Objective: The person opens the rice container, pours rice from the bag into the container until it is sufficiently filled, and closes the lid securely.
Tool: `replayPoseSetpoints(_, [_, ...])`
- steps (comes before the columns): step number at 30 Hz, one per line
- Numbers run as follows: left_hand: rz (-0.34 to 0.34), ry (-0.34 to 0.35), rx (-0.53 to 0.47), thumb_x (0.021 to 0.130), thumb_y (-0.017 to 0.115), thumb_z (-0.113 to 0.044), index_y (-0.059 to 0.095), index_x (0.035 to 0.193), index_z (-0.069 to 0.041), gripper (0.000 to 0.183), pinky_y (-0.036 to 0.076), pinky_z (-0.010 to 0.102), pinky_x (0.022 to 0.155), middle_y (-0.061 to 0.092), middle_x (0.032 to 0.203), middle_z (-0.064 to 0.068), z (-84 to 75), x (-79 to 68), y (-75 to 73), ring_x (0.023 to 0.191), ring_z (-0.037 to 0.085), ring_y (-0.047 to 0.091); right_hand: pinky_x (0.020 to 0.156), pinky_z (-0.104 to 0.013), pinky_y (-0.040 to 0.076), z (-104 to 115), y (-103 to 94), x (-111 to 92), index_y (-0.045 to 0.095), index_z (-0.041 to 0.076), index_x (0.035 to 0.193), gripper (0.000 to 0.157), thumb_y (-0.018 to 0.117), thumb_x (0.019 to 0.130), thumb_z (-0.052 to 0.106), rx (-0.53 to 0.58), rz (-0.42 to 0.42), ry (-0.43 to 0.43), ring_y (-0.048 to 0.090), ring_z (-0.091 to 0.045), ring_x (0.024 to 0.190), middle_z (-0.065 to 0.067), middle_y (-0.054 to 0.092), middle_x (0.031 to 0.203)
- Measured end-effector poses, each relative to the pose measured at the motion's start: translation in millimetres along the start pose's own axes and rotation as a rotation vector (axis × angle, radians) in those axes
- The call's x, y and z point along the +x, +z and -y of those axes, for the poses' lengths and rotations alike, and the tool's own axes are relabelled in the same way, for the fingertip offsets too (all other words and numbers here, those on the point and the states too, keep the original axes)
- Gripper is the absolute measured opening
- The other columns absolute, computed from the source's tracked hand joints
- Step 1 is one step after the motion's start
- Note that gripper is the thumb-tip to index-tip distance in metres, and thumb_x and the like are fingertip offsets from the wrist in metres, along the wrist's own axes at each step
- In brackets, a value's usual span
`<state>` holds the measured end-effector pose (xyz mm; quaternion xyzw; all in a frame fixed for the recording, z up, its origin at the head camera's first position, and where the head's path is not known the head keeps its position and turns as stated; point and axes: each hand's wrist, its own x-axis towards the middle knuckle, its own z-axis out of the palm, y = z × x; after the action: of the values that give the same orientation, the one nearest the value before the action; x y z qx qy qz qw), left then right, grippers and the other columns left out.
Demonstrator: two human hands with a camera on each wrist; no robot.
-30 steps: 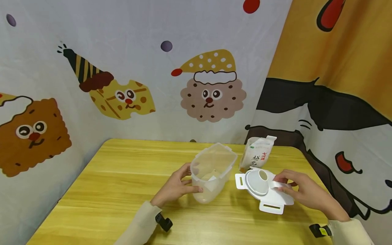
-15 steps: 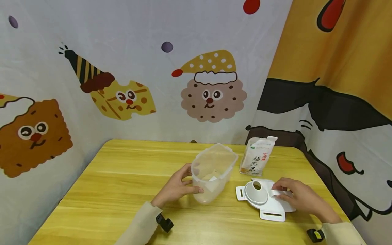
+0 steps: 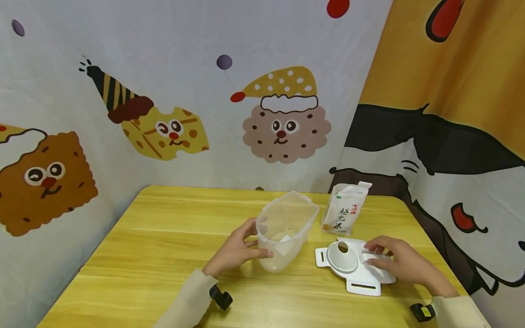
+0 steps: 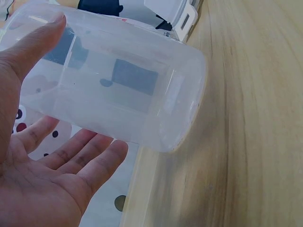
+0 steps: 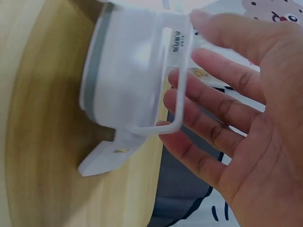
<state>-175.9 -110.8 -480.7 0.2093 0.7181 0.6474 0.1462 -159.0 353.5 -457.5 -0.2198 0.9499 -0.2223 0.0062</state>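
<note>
My left hand (image 3: 235,250) holds a translucent plastic container (image 3: 275,262) by its side, with the thumb in front and the fingers behind. The container stands on the table with its wide mouth facing up; a white rectangular patch shows inside. To its right lies a white lid (image 3: 341,268) with side clips, a round spout cap with a hole, and a loop handle (image 5: 181,90). Beside that handle is my right hand (image 3: 404,262), its fingers loosely spread; in the right wrist view the fingertips lie close to the loop without gripping it.
A paper rice bag (image 3: 344,209) with printed characters stands behind the lid. The yellow wooden table (image 3: 164,255) reaches back to a cartoon-printed curtain (image 3: 184,82) at the back and sides.
The lid has come down onto the table, toward me, in my right hand. The fingers of that hand have since loosened from the handle. My left hand and the container have stayed put.
</note>
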Motion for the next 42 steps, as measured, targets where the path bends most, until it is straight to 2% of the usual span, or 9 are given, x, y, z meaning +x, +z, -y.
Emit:
replayPoseSetpoints(5, [0.0,0.001,0.004,0.082,0.088,-0.02,0.043,0.153,-0.025,0.083,0.05,0.049,0.111,0.05,0.149,0.017,0.3,-0.3,-0.2,0.138,0.039,0.05,0.079,-0.031,0.058,5.0,-6.4,3.1,0.066,0.015,0.126,0.052,0.083,0.085,0.042,-0.008,-0.051,0.062,0.064,-0.018,0.099,-0.001,0.071,0.118])
replayPoseSetpoints(9, [-0.008,-0.009,0.004,0.082,0.088,-0.021,0.044,0.152,-0.026,0.083,0.053,0.047,0.108,0.051,0.148,0.016,-0.6,-1.2,-0.5,0.134,0.035,0.055,0.084,-0.037,0.059,6.1,-12.5,9.9,0.059,0.013,0.137,0.063,0.083,0.086,0.039,-0.003,-0.118,0.058,0.065,-0.03,0.107,-0.01,0.068,0.129])
replayPoseSetpoints(13, [-0.009,-0.012,0.003,0.082,0.088,-0.02,0.044,0.152,-0.025,0.083,0.054,0.046,0.107,0.051,0.147,0.015,-1.3,-2.0,-0.8,0.132,0.033,0.056,0.088,-0.036,0.059,6.5,-16.8,17.6,0.053,0.011,0.143,0.069,0.083,0.087,0.036,0.025,-0.172,0.055,0.063,-0.034,0.111,-0.014,0.064,0.132])
replayPoseSetpoints(16, [-0.012,-0.009,0.005,0.082,0.088,-0.021,0.044,0.152,-0.024,0.083,0.053,0.049,0.108,0.051,0.147,0.016,-1.6,-2.2,-1.1,0.133,0.034,0.055,0.093,-0.046,0.058,7.1,-18.8,24.0,0.047,0.009,0.148,0.073,0.081,0.089,0.036,0.072,-0.19,0.076,0.062,-0.037,0.115,-0.017,0.061,0.136])
replayPoseSetpoints(20, [-0.012,0.001,0.007,0.083,0.088,-0.021,0.044,0.153,-0.023,0.082,0.05,0.052,0.111,0.05,0.148,0.016,-1.9,-1.9,-1.0,0.136,0.038,0.052,0.101,-0.063,0.05,5.6,-19.9,34.2,0.037,0.007,0.155,0.08,0.076,0.093,0.038,0.158,-0.176,0.133,0.058,-0.045,0.123,-0.023,0.053,0.143])
replayPoseSetpoints(23, [-0.008,0.01,0.005,0.083,0.088,-0.021,0.043,0.153,-0.022,0.083,0.049,0.052,0.112,0.05,0.149,0.017,-1.8,-1.3,-0.3,0.138,0.041,0.049,0.105,-0.068,0.045,3.6,-20.5,42.0,0.03,0.007,0.159,0.084,0.073,0.095,0.04,0.222,-0.156,0.187,0.053,-0.05,0.129,-0.025,0.047,0.149])
replayPoseSetpoints(30, [-0.008,0.015,0.005,0.083,0.087,-0.021,0.044,0.152,-0.023,0.081,0.048,0.053,0.113,0.05,0.148,0.017,-1.2,-0.5,1.1,0.138,0.042,0.048,0.11,-0.068,0.041,1.5,-21.6,61.6,0.023,0.007,0.162,0.086,0.07,0.098,0.041,0.362,-0.13,0.248,0.043,-0.052,0.138,-0.029,0.04,0.155])
replayPoseSetpoints(36, [-0.013,-0.001,0.013,0.083,0.088,-0.021,0.045,0.151,-0.025,0.081,0.05,0.053,0.111,0.051,0.147,0.016,-0.1,-0.6,0.7,0.135,0.037,0.052,0.111,-0.069,0.041,-4.4,-18.2,78.1,0.022,0.007,0.162,0.09,0.072,0.096,0.042,0.437,-0.111,0.278,0.039,-0.053,0.142,-0.029,0.036,0.158])
replayPoseSetpoints(42, [-0.015,-0.014,0.02,0.083,0.088,-0.023,0.045,0.151,-0.026,0.081,0.05,0.051,0.112,0.051,0.147,0.014,1.3,-0.4,0.1,0.136,0.036,0.052,0.112,-0.069,0.037,-17.2,-13.3,92.7,0.029,0.016,0.158,0.088,0.08,0.09,0.038,0.53,-0.058,0.251,0.037,-0.047,0.145,-0.021,0.045,0.153])
